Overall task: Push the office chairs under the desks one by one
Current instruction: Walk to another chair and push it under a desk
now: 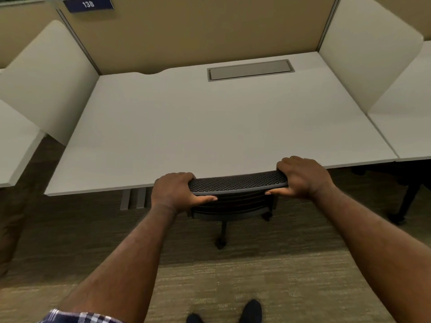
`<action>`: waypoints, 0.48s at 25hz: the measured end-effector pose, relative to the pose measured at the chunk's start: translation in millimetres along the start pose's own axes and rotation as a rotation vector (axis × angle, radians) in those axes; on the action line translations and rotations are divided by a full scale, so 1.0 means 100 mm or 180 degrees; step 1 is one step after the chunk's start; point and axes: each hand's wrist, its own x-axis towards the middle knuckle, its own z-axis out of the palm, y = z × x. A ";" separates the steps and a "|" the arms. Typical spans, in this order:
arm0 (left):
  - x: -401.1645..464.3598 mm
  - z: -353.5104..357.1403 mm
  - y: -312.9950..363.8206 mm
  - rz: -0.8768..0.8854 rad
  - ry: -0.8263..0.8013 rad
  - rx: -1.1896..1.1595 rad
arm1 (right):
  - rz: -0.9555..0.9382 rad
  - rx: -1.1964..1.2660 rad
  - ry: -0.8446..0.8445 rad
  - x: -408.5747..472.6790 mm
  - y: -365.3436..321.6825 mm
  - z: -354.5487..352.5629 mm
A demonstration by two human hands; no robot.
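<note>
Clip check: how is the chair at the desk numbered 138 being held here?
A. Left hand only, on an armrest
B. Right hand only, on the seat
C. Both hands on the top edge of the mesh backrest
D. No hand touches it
C: the left hand and right hand each grip an end of the mesh backrest top edge, at the desk front.

I see a blue sign [88,4] reading 138 up on the tan partition [198,31], white dividers [53,73] either side, carpet [233,280] below.
</note>
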 end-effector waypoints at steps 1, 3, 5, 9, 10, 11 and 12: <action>0.00 -0.01 0.01 -0.0010 0.0012 -0.0005 | -0.0008 0.0014 0.0002 0.00 0.01 0.00; -0.02 -0.04 0.03 -0.0032 -0.0022 -0.0017 | 0.0001 0.0052 -0.0027 -0.01 0.01 -0.01; -0.02 -0.06 0.04 -0.0036 -0.0105 -0.0011 | 0.0042 0.0084 -0.0097 -0.02 0.00 -0.04; -0.03 -0.13 0.09 0.0008 -0.0292 -0.0138 | 0.0114 0.0126 -0.0131 -0.08 -0.01 -0.06; -0.03 -0.16 0.14 0.0050 -0.0264 -0.0226 | 0.0164 0.0247 -0.0122 -0.11 0.00 -0.07; -0.01 -0.19 0.20 0.0093 -0.0261 -0.0290 | 0.0235 0.0406 -0.0083 -0.16 0.03 -0.06; 0.01 -0.22 0.29 0.0134 -0.0224 -0.0403 | 0.0348 0.0646 0.0022 -0.22 0.05 -0.06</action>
